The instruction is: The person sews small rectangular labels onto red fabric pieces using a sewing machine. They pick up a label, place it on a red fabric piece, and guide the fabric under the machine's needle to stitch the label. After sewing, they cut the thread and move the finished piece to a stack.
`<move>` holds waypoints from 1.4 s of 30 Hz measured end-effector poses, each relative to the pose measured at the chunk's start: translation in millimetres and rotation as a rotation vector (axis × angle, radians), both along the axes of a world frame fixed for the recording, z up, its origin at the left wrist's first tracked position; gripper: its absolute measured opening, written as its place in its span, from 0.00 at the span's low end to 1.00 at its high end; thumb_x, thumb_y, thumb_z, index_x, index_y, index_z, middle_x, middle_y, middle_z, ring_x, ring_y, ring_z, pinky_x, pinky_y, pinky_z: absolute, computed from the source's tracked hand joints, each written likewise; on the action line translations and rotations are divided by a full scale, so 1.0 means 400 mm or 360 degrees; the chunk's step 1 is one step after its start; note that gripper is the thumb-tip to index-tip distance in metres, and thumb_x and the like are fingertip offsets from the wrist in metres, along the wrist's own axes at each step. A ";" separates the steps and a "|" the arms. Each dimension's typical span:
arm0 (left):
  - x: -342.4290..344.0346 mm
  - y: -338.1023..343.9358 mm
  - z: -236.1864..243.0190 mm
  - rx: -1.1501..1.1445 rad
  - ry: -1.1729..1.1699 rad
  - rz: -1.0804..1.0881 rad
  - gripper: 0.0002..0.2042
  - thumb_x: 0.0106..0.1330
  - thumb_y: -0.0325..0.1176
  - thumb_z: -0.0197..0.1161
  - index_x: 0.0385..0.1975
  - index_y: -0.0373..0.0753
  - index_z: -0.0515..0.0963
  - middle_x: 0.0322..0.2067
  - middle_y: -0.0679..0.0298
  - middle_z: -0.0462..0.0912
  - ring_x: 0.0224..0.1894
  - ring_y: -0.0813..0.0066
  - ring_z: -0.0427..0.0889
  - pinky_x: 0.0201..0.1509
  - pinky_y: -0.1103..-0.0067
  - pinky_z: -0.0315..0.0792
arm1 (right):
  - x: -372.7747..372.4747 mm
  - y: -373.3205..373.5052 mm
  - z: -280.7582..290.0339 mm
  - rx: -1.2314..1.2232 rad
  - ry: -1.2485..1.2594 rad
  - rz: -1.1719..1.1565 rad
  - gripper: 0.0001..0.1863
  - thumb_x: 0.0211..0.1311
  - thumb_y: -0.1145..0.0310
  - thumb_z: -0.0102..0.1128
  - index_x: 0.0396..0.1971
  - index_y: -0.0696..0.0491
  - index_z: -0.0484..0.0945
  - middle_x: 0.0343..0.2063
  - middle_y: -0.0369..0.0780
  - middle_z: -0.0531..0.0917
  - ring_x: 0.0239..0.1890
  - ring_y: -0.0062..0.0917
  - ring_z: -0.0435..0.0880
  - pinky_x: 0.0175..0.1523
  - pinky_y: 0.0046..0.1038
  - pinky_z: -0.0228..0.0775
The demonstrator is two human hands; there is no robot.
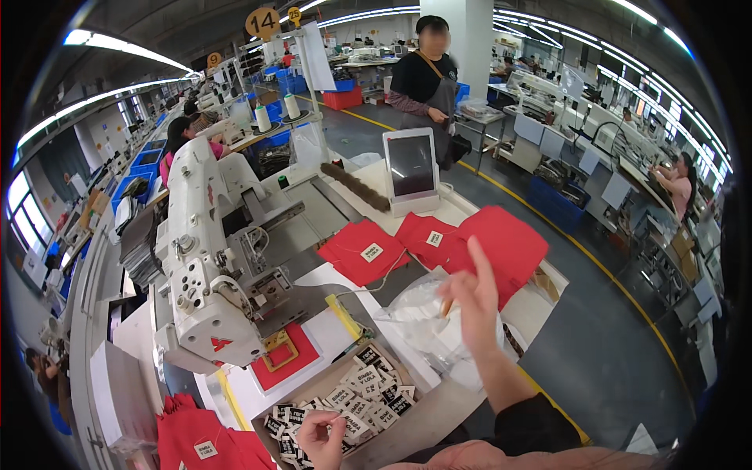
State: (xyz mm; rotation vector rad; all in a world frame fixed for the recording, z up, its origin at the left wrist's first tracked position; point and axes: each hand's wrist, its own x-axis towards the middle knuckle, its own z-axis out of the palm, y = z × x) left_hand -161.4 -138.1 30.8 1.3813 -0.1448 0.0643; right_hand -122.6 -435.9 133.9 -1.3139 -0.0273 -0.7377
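Observation:
My left hand (323, 439) is over the near edge of a shallow box (415, 427). Its fingertips are pinched together, and what they hold, if anything, is too small to make out. Loose white and black fabric labels (366, 398) fill the box. My right hand (476, 301) is raised above a clear plastic bag (419, 317), index finger stretched out and the other fingers loosely bent, with nothing seen in it. Behind the box, a red fabric piece (291, 362) lies on a white sheet under the brass frame (279, 350) of a white sewing machine (207, 290).
Red pieces with sewn-on labels (364, 251) lie beyond the machine bed, beside a red stack (505, 247). More labelled red pieces (207, 439) hang at the near left. A tablet (411, 168) stands at the back. A person (427, 86) stands in the aisle.

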 end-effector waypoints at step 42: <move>0.052 0.109 -0.059 0.0441 -0.0099 0.0018 0.10 0.53 0.16 0.66 0.35 0.31 0.75 0.28 0.63 0.79 0.29 0.80 0.77 0.36 0.84 0.72 | -0.062 0.359 -0.186 -0.0464 0.0492 0.1114 0.07 0.62 0.70 0.61 0.35 0.59 0.79 0.30 0.37 0.83 0.34 0.17 0.79 0.41 0.22 0.71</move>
